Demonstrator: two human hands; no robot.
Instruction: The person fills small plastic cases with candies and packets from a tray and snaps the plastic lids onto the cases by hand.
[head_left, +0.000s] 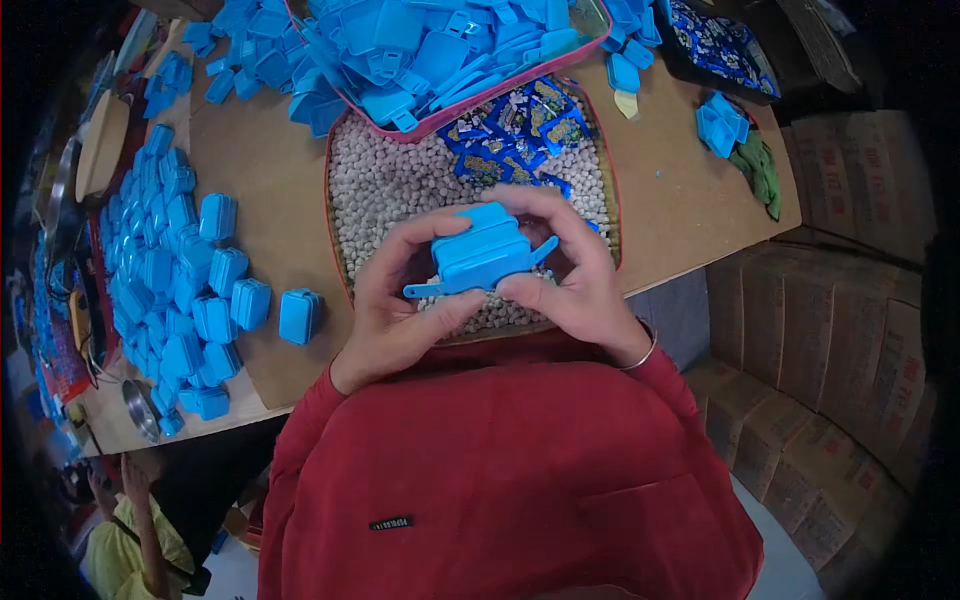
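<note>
Between my two hands is a small blue plastic box [485, 250], held above a tray. My left hand [405, 285] grips its left side, thumb low on the front and fingers on top. My right hand [575, 265] closes round the right side, thumb at the lower front edge. Flat blue latch tabs stick out at the box's left and right. The tray [328, 215] beneath holds many small whitish round pieces [385, 175] and printed dark-blue sachets [515, 130]. Whatever the box contains is hidden.
Left on the table [265, 290] lies a heap of closed blue boxes [180, 270]. A pink-rimmed bin [480, 95] of blue box parts overlaps the tray's far edge. At right are a green cloth [760, 175] and stacked cartons [800, 300]. Another person [135, 540] is at lower left.
</note>
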